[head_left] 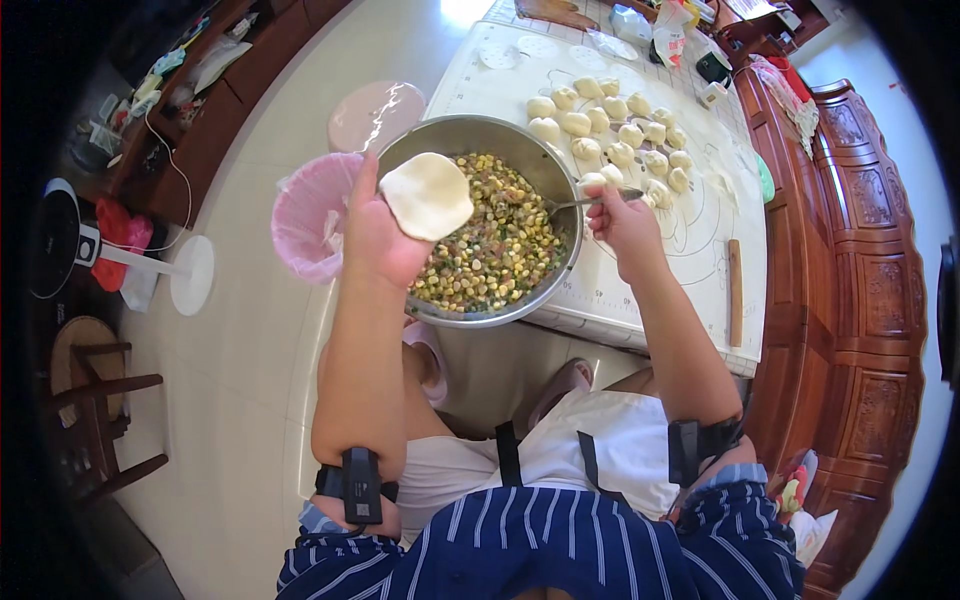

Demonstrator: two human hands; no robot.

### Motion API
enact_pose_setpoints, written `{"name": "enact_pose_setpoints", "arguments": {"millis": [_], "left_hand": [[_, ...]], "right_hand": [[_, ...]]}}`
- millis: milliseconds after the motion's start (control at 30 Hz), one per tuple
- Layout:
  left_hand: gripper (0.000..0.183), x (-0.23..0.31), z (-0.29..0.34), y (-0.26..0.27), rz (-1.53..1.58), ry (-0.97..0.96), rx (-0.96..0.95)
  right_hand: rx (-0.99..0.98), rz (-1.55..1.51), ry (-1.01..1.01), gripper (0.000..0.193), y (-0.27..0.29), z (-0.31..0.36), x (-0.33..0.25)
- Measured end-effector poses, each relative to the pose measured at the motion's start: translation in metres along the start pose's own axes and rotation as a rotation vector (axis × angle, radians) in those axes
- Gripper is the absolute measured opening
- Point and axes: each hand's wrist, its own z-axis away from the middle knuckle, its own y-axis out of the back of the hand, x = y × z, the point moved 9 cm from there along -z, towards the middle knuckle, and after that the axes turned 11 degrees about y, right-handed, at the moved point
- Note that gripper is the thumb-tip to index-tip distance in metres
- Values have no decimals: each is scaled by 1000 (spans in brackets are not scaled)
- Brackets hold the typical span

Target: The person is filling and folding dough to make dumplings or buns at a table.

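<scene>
A round, pale dough wrapper (428, 196) lies flat across the palm of my left hand (385, 240); the thumb is up along its side and the other fingers are mostly hidden beneath. My right hand (630, 232) pinches the handle of a metal utensil (573, 204), perhaps a spoon, whose far end is sunk in the filling. That filling (490, 262), yellow, green and brown bits, fills much of a large steel bowl (510, 137) below both hands. Beyond the right hand, several shaped dough buns (620, 154) sit in a cluster on a white mat (600, 290).
A wooden rolling pin (736, 292) lies at the mat's right side. Left of the bowl stand a pink-lined bin (292, 222) and a pink round stool (362, 112). A carved wooden bench (850, 300) runs along the right. Bags and a cup (713, 94) occupy the table's far end.
</scene>
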Motion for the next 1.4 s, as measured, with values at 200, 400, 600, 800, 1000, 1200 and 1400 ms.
{"name": "enact_pose_setpoints", "arguments": {"millis": [200,400,600,800,1000,1200,1400], "left_hand": [[49,14,-3,4,55,-47,-52],[54,6,-3,-1,37,-2,-91],[49,10,-3,2,-5,-19,-23],[50,3,-10,9,-27,-14,18],[57,-49,-15,-7,-12,298,-118],[61,-60,-9,-23,44,334,-188],[62,-56,-4,-19,20,350,-188]], "right_hand": [[-180,570,270,28,-52,-7,-33],[-133,406,48,27,-32,-6,-22],[-77,70,-144,28,-11,-3,-3],[-41,-14,-94,27,-12,6,-25],[-132,-48,66,28,-40,28,-68],[-268,139,321,29,-72,48,-76],[-530,547,836,12,-97,84,-101]]}}
